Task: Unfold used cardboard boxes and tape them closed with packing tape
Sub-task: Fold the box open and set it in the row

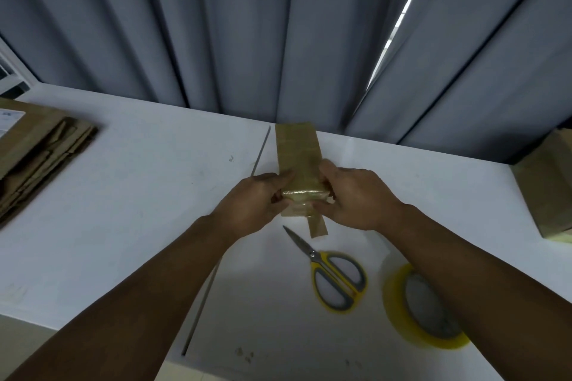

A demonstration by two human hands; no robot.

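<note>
A stack of flattened brown cardboard boxes (40,145) lies at the white table's (154,170) left edge. At centre, the left hand (258,202) and right hand (353,198) grip the near end of a narrow brown cardboard box (298,158) wrapped in glossy tape, fingers curled round its sides. Nearer the person lie yellow-handled scissors (331,272) and a yellowish roll of packing tape (399,297), and another brown box (548,182) sits far right.
</note>
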